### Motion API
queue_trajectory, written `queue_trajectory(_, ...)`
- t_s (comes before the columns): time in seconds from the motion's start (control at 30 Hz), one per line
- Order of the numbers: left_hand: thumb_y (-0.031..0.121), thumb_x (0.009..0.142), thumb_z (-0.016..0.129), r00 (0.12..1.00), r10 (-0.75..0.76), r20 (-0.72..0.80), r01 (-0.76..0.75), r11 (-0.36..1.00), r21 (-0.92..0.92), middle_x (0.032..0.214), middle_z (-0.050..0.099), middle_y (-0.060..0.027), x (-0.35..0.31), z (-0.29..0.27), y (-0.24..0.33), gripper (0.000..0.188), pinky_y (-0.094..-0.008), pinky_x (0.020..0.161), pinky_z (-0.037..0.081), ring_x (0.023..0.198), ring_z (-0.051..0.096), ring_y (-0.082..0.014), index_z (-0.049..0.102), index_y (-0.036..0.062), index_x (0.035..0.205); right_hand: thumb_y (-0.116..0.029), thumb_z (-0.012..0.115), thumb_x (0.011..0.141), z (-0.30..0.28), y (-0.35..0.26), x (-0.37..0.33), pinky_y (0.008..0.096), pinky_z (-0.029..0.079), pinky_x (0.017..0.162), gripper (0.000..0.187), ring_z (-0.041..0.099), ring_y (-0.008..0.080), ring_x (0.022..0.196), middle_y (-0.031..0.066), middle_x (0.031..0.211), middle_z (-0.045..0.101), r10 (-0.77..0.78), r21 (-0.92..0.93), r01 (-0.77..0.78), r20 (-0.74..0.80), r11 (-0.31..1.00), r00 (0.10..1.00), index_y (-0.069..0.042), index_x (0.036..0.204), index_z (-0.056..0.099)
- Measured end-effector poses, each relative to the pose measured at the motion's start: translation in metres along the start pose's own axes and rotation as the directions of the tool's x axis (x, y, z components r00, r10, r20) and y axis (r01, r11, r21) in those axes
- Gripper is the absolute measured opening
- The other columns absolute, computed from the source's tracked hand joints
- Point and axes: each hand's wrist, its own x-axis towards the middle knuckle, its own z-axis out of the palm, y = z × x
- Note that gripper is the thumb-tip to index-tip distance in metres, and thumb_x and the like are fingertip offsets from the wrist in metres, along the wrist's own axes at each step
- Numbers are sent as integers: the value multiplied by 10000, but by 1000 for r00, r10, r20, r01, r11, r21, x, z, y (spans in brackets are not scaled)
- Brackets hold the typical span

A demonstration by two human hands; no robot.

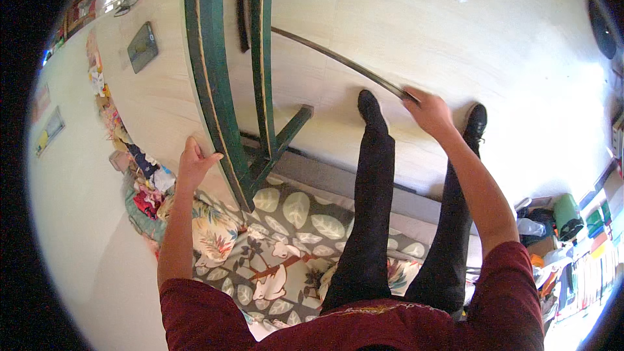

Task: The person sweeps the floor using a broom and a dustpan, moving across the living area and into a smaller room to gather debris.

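Note:
My right hand (430, 114) is closed round the near end of a long, thin, dark pole (351, 65). The pole slants away to the left and passes behind a green table leg (263, 58). Beyond that leg lies a narrow, dark, bar-shaped head (242, 18), seemingly on the same pole; the join is hidden. At the edge of a pale tabletop (166, 101) rests my left hand (195, 162), thumb stretched out toward the green rim, holding nothing that I can see.
A dark flat device (143, 47) and glasses (128, 2) lie on the tabletop. Crumpled cloths (151, 198) are heaped along the wall. Below me spreads a leaf-patterned bed cover (296, 211). My black shoes (372, 107) stand on the pale floor (416, 19). Bags and a green roll (567, 214) crowd the right.

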Motion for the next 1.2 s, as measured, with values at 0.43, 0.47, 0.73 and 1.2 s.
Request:
queue_trajectory(0.43, 264, 571, 746, 999, 48, -8, -48, 999, -9, 558, 335, -28, 3, 8, -32, 506, -306, 442, 327, 502, 358, -148, 308, 48, 707, -178, 554, 764, -150, 17, -198, 288, 427, 518, 376, 517, 155, 501, 147, 599, 529, -23, -2, 23, 150, 1000, 988, -11, 1092, 479)
queue_trajectory(0.47, 265, 573, 745, 998, 57, -14, -56, 998, 35, 560, 338, -30, 2, 2, -21, 505, -308, 443, 329, 502, 359, -148, 310, 47, 708, -236, 539, 776, -148, 10, -184, 315, 440, 523, 373, 544, 232, 507, 175, 631, 543, -55, -44, 65, 204, 997, 977, -23, 1078, 483)
queue_trajectory(0.73, 276, 580, 737, 997, 83, 3, -83, 996, 11, 608, 403, -70, 3, 0, -19, 494, -326, 485, 357, 543, 398, -174, 362, 20, 775, -289, 457, 773, -5, -106, -37, 423, 466, 653, 282, 578, 314, 773, 154, 807, 599, -256, -389, 459, 471, 799, 844, -47, 829, 588)
queue_trajectory(1.2, 292, 583, 720, 988, 151, -29, -152, 987, -43, 819, 512, -200, -2, -4, -22, 534, -377, 650, 400, 759, 500, -336, 425, -42, 878, -381, 461, 802, -172, -97, -64, 332, 470, 636, 302, 569, 188, 733, 35, 841, 603, -49, -696, 142, 152, 704, 987, -164, 965, 594)
